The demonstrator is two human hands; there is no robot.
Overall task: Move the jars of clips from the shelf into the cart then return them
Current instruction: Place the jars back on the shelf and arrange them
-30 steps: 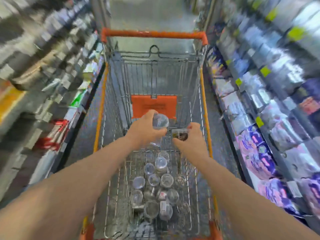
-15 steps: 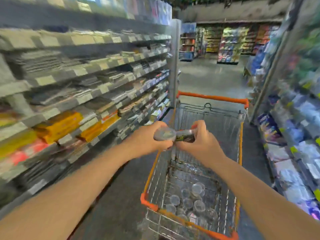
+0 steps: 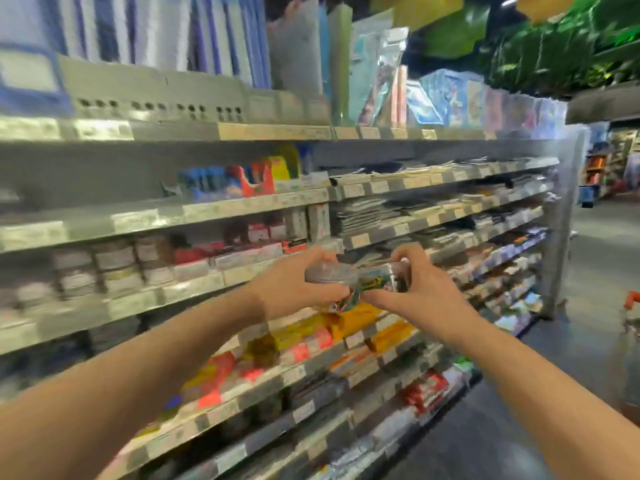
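Both my hands are raised in front of the shelving. My left hand (image 3: 294,285) grips a clear jar of coloured clips (image 3: 329,273) with a round transparent lid. My right hand (image 3: 420,285) holds a second clear jar of clips (image 3: 379,280) lying on its side, touching the first one. Several similar jars (image 3: 114,268) stand in stacks on the shelf (image 3: 194,285) to the left, at about hand height. Only an orange corner of the cart (image 3: 632,299) shows at the far right edge.
Long grey store shelves (image 3: 433,181) run from left to far right, packed with stationery, paper pads and yellow and red packs (image 3: 349,322). Folders stand on the top shelf. The aisle floor (image 3: 588,341) opens to the right.
My view has swung from the cart up and left to the shelves. Both hands lifted the two jars out of the cart and carried them toward the shelf.
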